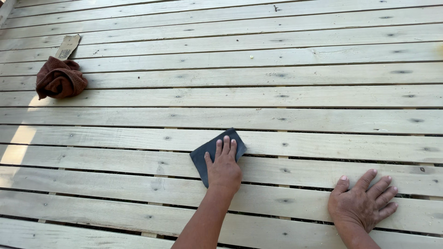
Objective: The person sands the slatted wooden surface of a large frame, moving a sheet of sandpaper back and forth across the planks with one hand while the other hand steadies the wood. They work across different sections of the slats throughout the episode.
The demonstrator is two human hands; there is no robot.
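My left hand (224, 167) lies flat on a dark grey sheet of sandpaper (206, 154), pressing it against a pale wooden plank (115, 138) of a slatted deck surface. The sheet sticks out to the left and above my fingers. My right hand (362, 203) rests palm down, fingers spread, on a plank lower right, holding nothing. Both forearms come in from the bottom edge.
A crumpled reddish-brown cloth (60, 78) sits on the planks at the upper left, with a small brown cardboard piece (68, 46) just beyond it. Narrow dark gaps run between the planks. A patch of sunlight falls along the left edge.
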